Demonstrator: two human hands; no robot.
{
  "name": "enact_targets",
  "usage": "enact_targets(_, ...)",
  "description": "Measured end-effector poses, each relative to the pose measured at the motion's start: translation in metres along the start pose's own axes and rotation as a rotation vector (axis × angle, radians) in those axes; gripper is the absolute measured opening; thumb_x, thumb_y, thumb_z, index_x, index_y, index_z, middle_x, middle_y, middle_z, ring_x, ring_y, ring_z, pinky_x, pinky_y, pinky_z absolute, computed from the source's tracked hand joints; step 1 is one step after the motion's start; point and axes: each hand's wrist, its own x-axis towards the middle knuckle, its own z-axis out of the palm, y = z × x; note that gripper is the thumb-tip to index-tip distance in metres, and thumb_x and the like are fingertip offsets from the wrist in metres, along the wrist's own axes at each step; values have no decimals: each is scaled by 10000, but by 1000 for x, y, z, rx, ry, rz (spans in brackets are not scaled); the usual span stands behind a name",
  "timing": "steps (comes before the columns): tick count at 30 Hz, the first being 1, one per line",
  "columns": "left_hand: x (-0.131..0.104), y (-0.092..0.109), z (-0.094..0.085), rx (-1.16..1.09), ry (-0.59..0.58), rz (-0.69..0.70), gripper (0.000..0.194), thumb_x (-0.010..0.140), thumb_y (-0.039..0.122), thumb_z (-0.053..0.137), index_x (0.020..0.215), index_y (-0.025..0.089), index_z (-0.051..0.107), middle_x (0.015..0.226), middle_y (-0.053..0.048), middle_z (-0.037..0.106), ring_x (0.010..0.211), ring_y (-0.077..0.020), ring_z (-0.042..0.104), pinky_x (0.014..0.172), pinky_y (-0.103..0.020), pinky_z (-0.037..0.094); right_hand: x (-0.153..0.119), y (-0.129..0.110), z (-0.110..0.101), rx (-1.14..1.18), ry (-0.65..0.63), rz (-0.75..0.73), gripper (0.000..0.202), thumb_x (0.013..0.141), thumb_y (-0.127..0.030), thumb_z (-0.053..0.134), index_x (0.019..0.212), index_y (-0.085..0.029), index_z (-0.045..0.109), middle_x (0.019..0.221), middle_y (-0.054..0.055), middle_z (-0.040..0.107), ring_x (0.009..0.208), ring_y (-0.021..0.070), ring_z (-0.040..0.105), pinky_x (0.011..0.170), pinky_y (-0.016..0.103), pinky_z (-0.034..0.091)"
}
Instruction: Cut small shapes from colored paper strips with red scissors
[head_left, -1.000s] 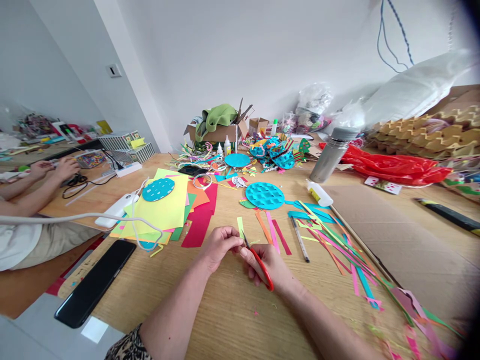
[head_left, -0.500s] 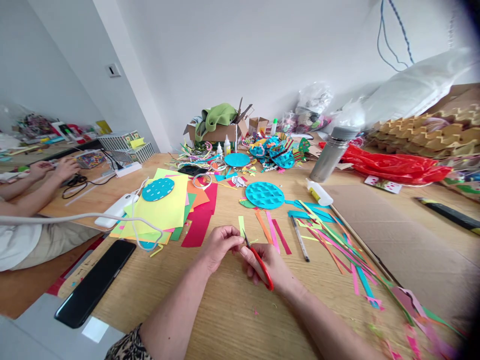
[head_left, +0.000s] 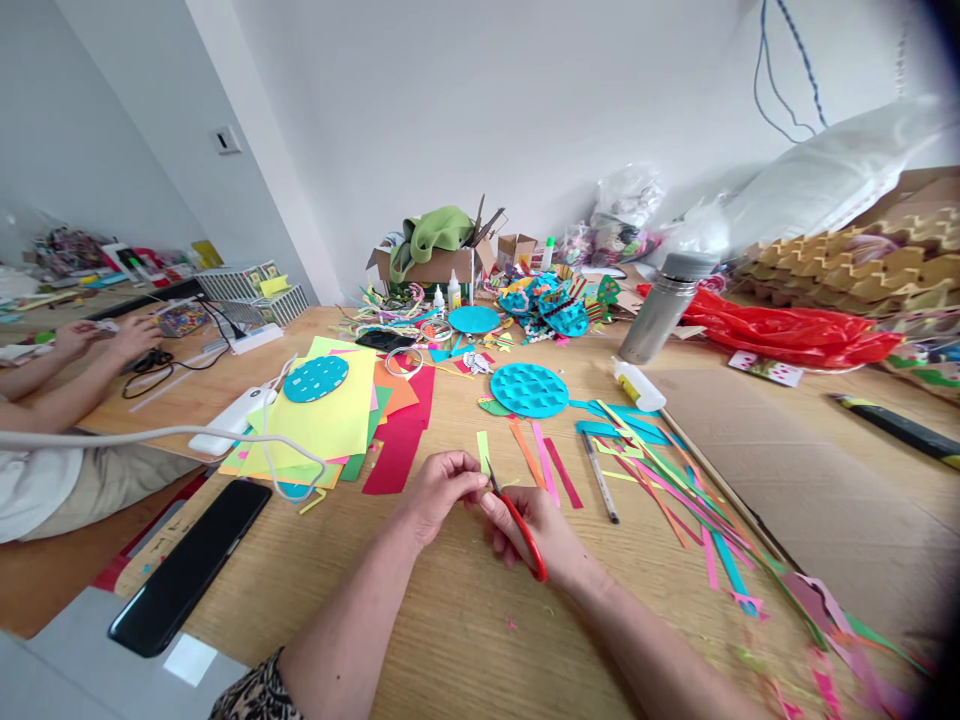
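Observation:
My left hand (head_left: 442, 495) pinches a narrow yellow-green paper strip (head_left: 483, 452), whose upper end sticks out past the fingertips. In my right hand (head_left: 544, 535) is a pair of scissors with red handles (head_left: 523, 530); the dark blade tips touch or nearly touch the strip at my left fingertips. Both hands meet low over the table, thumbs almost together. Just beyond them lie an orange strip (head_left: 529, 455), a pink strip (head_left: 546, 463) and a dark red strip (head_left: 562, 473). A blue paper oval with raised folds (head_left: 529, 390) lies farther back.
Coloured paper sheets (head_left: 330, 410) and a black phone (head_left: 191, 567) lie left. On the right are a pen (head_left: 598, 472), tangled paper strips (head_left: 697, 490), cardboard (head_left: 810, 480), a glue bottle (head_left: 639, 386) and a steel flask (head_left: 660, 308). Another person's hands (head_left: 135, 335) work at far left.
My hands, the scissors and the strip stay practically still. At far left, the other person's hands shift slightly, with a small pale item now showing between them.

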Motion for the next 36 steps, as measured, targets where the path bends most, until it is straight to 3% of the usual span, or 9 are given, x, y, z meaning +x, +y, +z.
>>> enact_targets(36,0,0,1,-1,-3,8,203,611,263,717,627,135,560,562,21,531,530,-75,452,535,-210,337,-1,-3,1,-7,23,34,581,682,-755,530,638,-178,478,461,-16,525,343,95,467,342,200,308)
